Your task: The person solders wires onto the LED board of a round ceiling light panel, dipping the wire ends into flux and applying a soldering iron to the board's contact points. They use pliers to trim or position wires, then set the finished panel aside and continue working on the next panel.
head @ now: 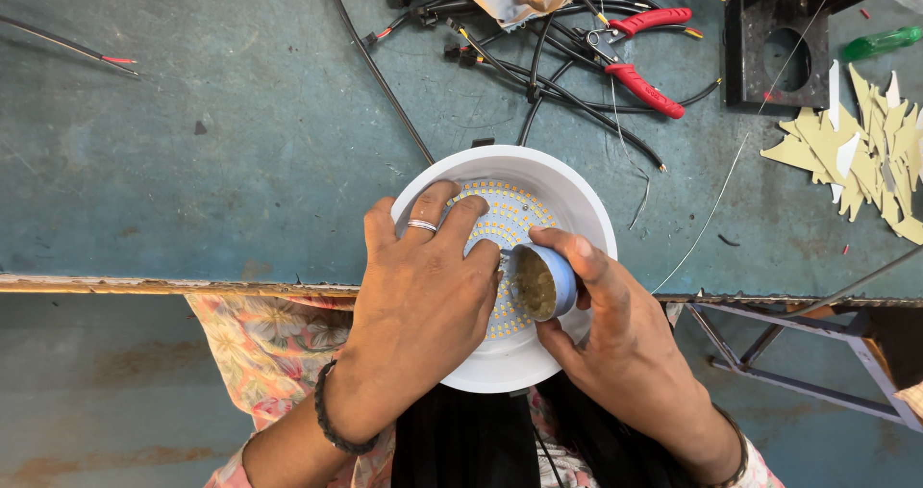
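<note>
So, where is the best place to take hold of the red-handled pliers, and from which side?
Probably by the two red handles, from the right. The red-handled pliers lie flat on the blue table, handles spread apart and free, while the metal jaws at the left sit among the black cables.

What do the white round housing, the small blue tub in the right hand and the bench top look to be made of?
White round housing: likely painted metal or moulded plastic; smooth, even, faintly glossy rim. Which of the two, the view leaves open.
Small blue tub, held in the right hand: probably thin plastic, matte; a dull yellowish-brown paste inside.
Bench top: seemingly painted metal, blue-green, scuffed, with rust-brown wear along its front edge.
</note>
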`<control>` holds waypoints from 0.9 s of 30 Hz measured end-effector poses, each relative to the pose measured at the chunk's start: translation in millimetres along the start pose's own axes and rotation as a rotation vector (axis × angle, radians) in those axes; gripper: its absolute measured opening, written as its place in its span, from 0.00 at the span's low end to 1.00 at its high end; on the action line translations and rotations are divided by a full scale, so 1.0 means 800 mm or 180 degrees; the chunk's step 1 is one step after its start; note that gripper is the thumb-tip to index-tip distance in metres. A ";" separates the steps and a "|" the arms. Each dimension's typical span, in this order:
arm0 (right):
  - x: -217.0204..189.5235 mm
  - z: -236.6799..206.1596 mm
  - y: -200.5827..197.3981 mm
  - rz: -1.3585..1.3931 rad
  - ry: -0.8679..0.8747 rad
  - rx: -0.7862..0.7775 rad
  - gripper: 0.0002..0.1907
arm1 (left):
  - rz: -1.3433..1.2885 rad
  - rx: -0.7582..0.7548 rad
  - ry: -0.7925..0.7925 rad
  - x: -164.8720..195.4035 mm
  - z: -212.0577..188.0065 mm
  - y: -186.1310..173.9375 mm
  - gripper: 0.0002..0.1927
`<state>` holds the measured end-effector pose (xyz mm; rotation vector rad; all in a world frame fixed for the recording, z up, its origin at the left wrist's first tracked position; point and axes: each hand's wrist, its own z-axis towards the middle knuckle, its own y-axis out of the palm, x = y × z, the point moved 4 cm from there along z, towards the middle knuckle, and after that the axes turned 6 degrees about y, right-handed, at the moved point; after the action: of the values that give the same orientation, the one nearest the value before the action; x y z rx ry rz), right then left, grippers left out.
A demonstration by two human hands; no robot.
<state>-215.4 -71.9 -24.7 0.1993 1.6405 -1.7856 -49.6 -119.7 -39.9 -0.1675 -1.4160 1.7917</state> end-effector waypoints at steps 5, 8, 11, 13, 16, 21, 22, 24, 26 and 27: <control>0.001 -0.003 -0.001 0.0011 0.0058 -0.0065 0.58 | 0.0042 0.0000 0.0012 0.001 0.001 0.000 0.06; -0.002 -0.005 -0.003 -0.0040 0.0019 -0.0079 0.58 | 0.0013 -0.0014 -0.0009 0.001 0.001 0.001 0.06; -0.006 -0.007 -0.007 -0.0136 0.0028 -0.0114 0.58 | 0.0024 -0.0086 -0.0003 0.000 0.001 0.002 0.06; -0.007 -0.007 -0.010 -0.0159 0.0063 -0.0135 0.58 | -0.0014 -0.0030 0.0000 0.000 0.001 0.001 0.06; -0.008 -0.003 -0.011 -0.0160 -0.0054 -0.0066 0.57 | -0.0047 0.0005 0.0003 0.000 0.001 0.000 0.07; -0.002 0.004 -0.007 -0.0282 -0.0041 0.0080 0.57 | 0.0028 -0.0044 0.0021 0.000 0.001 0.000 0.07; -0.002 0.005 -0.006 -0.0270 -0.0068 0.0103 0.57 | 0.0063 -0.0064 0.0022 0.000 0.001 0.001 0.07; -0.001 0.006 -0.006 -0.0271 -0.0090 0.0087 0.58 | 0.0086 -0.0095 0.0022 0.000 0.001 0.001 0.06; -0.002 0.007 -0.008 -0.0316 -0.0106 0.0083 0.58 | 0.0065 -0.0119 0.0022 0.000 0.001 0.001 0.07; -0.003 0.007 -0.010 -0.0359 -0.0109 0.0084 0.59 | 0.0052 -0.0110 0.0017 0.000 0.001 0.001 0.07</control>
<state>-216.5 -76.5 -15.6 0.0892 1.6330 -1.8851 -50.6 -120.2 -40.4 -0.2022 -1.4463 1.7794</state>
